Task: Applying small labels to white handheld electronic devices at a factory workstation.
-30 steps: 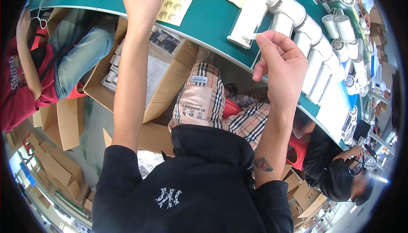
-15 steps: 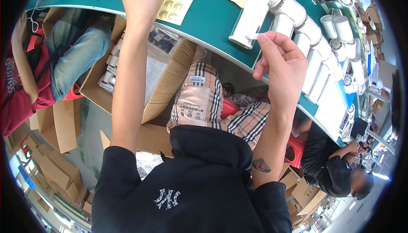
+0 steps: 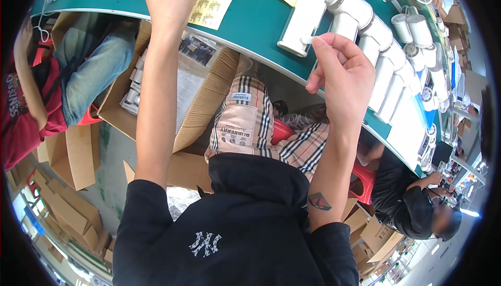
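Note:
My right hand [image 3: 344, 74] pinches a small, whitish translucent strip, apparently a sticker [image 3: 307, 40], between thumb and fingertips. The strip is in front of the lower end of a white cylindrical device [image 3: 302, 22], the nearest in a row of such devices; whether it touches cannot be told. At the top edge my left hand [image 3: 169, 1] looks closed, its fingertips cut off by the picture's rim, so what it may hold is hidden. Just right of it, yellow sheets of printed labels [image 3: 213, 8] lie on the green table [image 3: 261, 27].
More white cylindrical devices [image 3: 360, 17] run along the table's right side. Below the table edge stands an open cardboard box [image 3: 201, 106] with white parts inside. A co-worker in a red shirt [image 3: 36, 103] sits left; another in black [image 3: 412, 207] sits right.
Both hands have shifted slightly up and left in the picture, along with the table and devices. The right hand still pinches the small strip.

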Motion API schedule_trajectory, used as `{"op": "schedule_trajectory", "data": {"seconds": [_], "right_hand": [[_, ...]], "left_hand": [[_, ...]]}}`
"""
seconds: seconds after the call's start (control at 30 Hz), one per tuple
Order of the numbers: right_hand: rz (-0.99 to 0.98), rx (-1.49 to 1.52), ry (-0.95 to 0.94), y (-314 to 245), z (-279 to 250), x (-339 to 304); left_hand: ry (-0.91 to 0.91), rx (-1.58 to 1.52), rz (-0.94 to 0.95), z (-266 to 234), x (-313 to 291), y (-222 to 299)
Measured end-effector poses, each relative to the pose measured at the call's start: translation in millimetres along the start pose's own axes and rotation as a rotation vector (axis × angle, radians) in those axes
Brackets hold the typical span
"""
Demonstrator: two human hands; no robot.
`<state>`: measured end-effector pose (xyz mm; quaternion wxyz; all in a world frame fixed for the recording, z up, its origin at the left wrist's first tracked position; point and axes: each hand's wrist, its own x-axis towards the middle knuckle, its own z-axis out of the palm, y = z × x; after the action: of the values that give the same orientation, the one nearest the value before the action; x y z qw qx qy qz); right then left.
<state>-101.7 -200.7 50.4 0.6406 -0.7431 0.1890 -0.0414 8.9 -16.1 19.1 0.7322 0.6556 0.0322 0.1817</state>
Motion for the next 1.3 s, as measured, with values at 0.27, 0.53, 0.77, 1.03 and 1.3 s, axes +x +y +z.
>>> {"op": "schedule_trajectory", "data": {"seconds": [0.27, 0.53, 0.77, 1.03, 1.3], "right_hand": [[0.001, -0.017, -0.001, -0.4, 0.8, -0.2], [-0.048, -0.166, 0.041, 0.9, 11.2, -1.5], [-0.427, -0.526, 0.128, 7.8, 7.7, -0.8], [-0.303, -0.11, 0.093, -26.7, -25.2, -14.7], [-0.204, -0.008, -0.012, 6.0, -117.6, -38.7]], "left_hand": [[-0.021, -0.025, 0.004, -1.4, 1.1, -4.4], [-0.238, -0.282, 0.222, -46.9, 49.9, -99.6], [0.004, 0.086, 0.041, 2.2, -1.6, 0.6], [0.001, 0.114, 0.013, 3.5, -0.7, 3.9], [-0.19, -0.178, 0.324, 5.0, -14.4, 8.6]]}}
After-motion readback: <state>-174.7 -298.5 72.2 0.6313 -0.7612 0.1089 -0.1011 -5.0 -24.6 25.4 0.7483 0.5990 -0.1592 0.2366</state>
